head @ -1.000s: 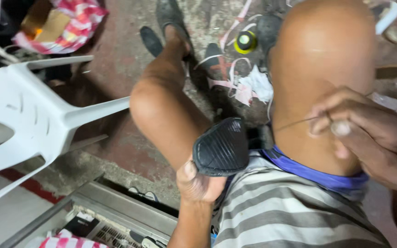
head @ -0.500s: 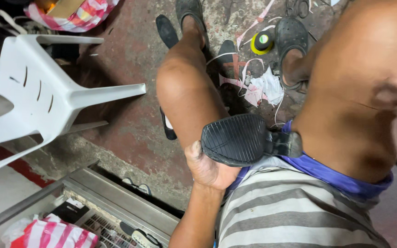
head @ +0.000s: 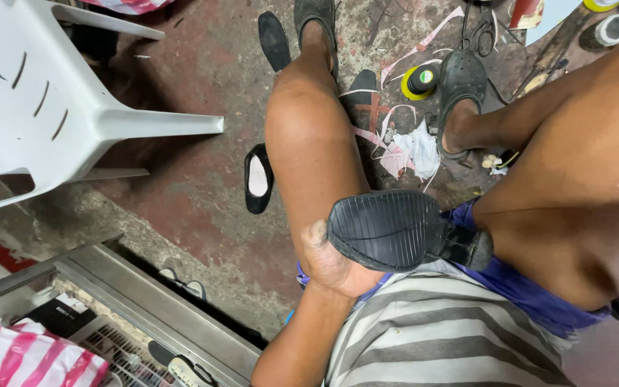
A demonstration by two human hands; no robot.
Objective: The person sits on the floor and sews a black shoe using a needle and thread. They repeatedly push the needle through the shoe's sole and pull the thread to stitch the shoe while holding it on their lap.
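A: Where is the workpiece, and what secures it?

B: The black shoe point(head: 402, 231) lies sole-up across the lap, between the two thighs, heel toward the person's right. The left hand point(head: 334, 261) is closed round the toe end — palm under it, thumb up beside the ribbed sole.

A: How should that hold be kept?

B: In my judgement the shoe should stay wedged against the left thigh, so the leg takes the load and the hand only steadies it. Keep the sole level and turned up to the light; a hold on the toe alone lets the heel swing.

A: And the right hand?

B: Not in view. Whether it is open, or has anything in it, cannot be told.

A: What else is hard to read?

B: The upper of the shoe faces down and is hidden. The left fingers are under the toe, out of sight. At the right edge a pale blur crosses the knee — its kind cannot be made out. On the floor beyond, a yellow-and-black tape roll point(head: 419, 81) lies among pale scraps point(head: 411, 150); a white plastic chair point(head: 51, 107) stands to the left.
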